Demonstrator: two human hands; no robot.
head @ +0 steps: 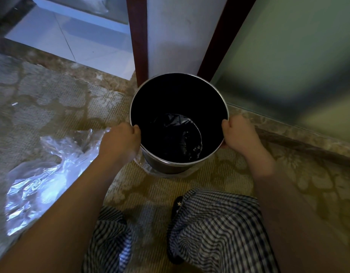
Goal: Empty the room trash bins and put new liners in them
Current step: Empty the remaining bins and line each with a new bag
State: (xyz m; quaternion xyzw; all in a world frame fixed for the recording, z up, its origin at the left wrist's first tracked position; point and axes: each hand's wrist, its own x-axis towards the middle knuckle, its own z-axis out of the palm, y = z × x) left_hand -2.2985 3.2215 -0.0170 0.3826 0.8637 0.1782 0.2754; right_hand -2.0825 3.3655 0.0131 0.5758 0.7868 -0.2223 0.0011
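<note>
Left hand (121,140) and right hand (239,134) grip opposite rim edges of the upright bin (142,95), clear liner (42,174) lying beside it on the carpet (52,95).

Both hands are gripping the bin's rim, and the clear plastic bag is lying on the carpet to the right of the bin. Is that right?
Not quite. The head view shows the clear plastic bag lying on the carpet to the left of the bin, not the right. The left hand and right hand do grip the rim.
</note>
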